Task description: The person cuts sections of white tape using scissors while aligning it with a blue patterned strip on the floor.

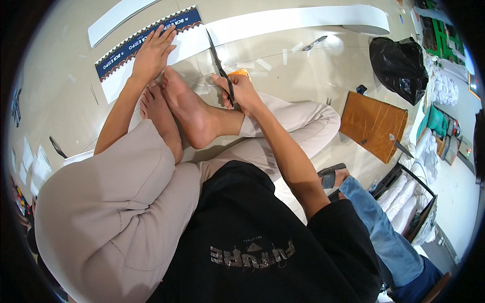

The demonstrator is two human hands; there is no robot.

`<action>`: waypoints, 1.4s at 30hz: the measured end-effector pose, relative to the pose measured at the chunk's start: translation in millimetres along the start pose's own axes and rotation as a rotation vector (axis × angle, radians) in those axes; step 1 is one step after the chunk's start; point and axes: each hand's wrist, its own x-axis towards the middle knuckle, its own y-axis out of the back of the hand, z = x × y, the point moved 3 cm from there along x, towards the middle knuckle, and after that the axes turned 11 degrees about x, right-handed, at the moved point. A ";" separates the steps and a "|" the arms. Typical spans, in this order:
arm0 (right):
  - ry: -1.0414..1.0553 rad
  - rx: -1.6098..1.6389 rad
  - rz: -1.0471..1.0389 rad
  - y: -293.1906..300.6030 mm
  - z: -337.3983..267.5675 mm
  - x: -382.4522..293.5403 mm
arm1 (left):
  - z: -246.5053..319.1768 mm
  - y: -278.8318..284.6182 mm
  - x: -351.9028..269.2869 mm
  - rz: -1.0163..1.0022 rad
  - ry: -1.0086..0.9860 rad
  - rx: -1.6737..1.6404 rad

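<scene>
A printed strip [129, 49] lies on the floor, with a dark blue band, patterned borders and white lettering. My left hand [153, 53] rests palm down across it, fingers spread slightly and holding nothing. Below the blue band runs a white margin [189, 43]. My right hand [242, 92] grips black-handled scissors [216, 57], whose dark blades point away from me. Their tips overlap the white strip [280, 21] just right of the printed end. That strip stretches right into a loose roll [367, 28]. Behind my right fingers an orange packet [242, 72] is partly hidden.
My bare feet [185, 102] sit close below the printed strip. A cutter knife [315, 43] and paper scraps [263, 64] lie on the tiles. To the right are a black plastic bag [398, 66], a brown board [373, 125] and another person's jeans-clad leg [379, 227].
</scene>
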 end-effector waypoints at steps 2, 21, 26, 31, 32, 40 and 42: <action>0.006 -0.004 0.000 -1.1 -2.1 4.1 | -0.3 0.5 -0.6 0.002 -0.002 0.004; 0.045 -0.003 0.002 -5.4 -7.8 10.5 | -0.6 0.1 -1.5 0.006 0.011 -0.020; 0.051 -0.020 0.029 -7.4 -14.0 17.6 | -0.6 -0.4 -0.6 0.004 0.011 -0.014; 0.067 -0.038 0.041 -9.8 -15.5 16.5 | 1.0 3.5 -0.7 -0.002 0.012 -0.010; 0.070 -0.041 0.041 -10.1 -15.7 16.0 | 1.1 3.4 -0.9 -0.002 0.013 -0.009; 0.085 -0.054 0.029 -8.4 -14.7 17.3 | 1.1 3.5 0.1 -0.014 0.027 -0.022; 0.080 -0.074 0.032 -8.1 -15.6 16.4 | 1.6 3.7 -0.3 -0.030 0.038 -0.030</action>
